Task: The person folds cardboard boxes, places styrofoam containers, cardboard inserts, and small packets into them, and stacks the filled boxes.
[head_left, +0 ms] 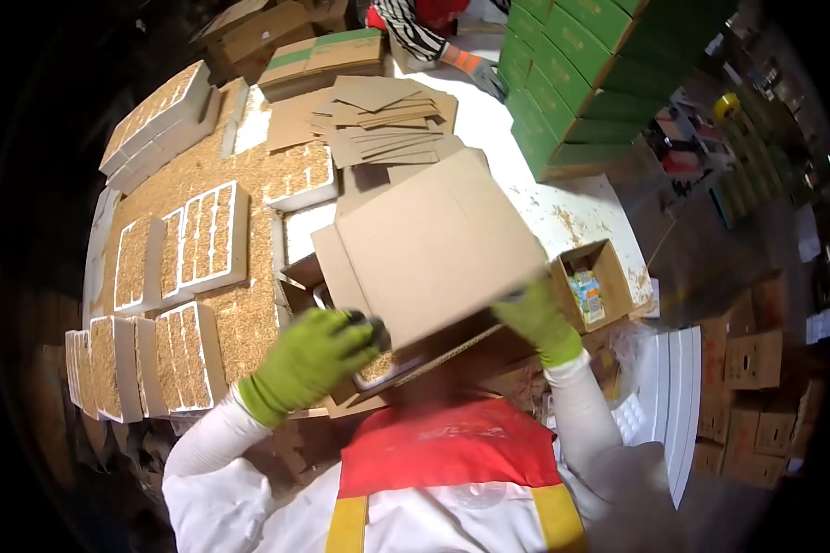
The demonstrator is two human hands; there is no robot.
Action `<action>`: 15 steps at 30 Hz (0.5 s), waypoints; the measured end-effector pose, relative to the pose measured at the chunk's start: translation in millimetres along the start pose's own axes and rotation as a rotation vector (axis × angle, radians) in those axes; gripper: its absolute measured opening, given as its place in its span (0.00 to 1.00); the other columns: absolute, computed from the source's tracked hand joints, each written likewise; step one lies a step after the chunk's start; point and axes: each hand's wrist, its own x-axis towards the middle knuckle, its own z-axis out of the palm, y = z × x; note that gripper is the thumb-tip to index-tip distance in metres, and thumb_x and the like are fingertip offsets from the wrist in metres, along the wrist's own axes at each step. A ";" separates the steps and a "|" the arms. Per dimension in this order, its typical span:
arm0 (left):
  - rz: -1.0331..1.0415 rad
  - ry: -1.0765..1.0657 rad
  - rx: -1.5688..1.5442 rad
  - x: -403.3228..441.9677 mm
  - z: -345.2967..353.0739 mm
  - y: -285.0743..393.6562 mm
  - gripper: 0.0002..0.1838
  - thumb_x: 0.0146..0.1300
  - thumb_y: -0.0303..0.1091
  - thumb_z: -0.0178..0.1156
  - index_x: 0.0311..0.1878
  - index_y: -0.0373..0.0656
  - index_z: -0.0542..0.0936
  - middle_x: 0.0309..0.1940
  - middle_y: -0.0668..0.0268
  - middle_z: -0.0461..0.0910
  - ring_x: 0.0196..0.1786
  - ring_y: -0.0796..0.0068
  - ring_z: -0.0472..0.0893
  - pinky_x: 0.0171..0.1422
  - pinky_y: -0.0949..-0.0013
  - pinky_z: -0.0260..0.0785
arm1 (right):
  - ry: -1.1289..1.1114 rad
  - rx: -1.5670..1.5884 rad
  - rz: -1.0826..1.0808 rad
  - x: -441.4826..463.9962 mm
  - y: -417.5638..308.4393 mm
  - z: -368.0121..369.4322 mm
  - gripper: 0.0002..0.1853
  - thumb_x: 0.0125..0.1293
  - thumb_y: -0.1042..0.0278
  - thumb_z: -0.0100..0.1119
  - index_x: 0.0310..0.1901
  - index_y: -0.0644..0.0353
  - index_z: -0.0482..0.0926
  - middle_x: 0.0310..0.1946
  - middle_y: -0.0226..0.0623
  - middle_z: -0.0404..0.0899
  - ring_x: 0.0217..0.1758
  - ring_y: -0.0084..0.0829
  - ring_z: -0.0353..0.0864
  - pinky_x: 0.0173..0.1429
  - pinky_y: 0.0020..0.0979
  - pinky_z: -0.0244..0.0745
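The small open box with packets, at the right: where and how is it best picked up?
Probably by its right wall, pinched from above on the right: the open box leaves that rim exposed, the packets sit left of it, and the right hand crowds the left side.

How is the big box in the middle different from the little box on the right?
The big box is larger than the little box. A wide panel covers most of the big box, but the little box is open on top. The little box shows colourful packets; the big box shows just some tan bits near its edge. Both are brown cardboard.
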 end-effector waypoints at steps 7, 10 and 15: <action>-0.122 -0.353 -0.075 10.9 22.8 33.6 0.07 0.56 0.32 0.58 0.36 0.49 0.83 0.33 0.66 0.79 0.38 0.64 0.79 0.40 0.61 0.70 | 0.025 -0.011 -0.312 51.3 -70.2 -35.7 0.22 0.52 0.75 0.69 0.51 0.62 0.78 0.49 0.42 0.78 0.51 0.40 0.78 0.54 0.36 0.77; -0.129 -0.470 -0.168 -0.1 38.6 36.6 0.06 0.54 0.33 0.59 0.34 0.54 0.82 0.32 0.69 0.82 0.41 0.66 0.82 0.39 0.62 0.72 | -0.465 -0.485 -0.394 70.9 -81.3 -10.6 0.25 0.49 0.58 0.74 0.49 0.57 0.80 0.46 0.40 0.78 0.51 0.43 0.75 0.54 0.40 0.72; -0.252 -0.352 -0.417 -18.1 4.5 13.7 0.13 0.57 0.36 0.61 0.46 0.52 0.85 0.41 0.65 0.85 0.48 0.61 0.82 0.54 0.62 0.72 | -0.824 -0.644 -0.395 69.7 -42.2 10.7 0.24 0.51 0.56 0.73 0.48 0.56 0.81 0.44 0.41 0.79 0.47 0.40 0.78 0.51 0.39 0.74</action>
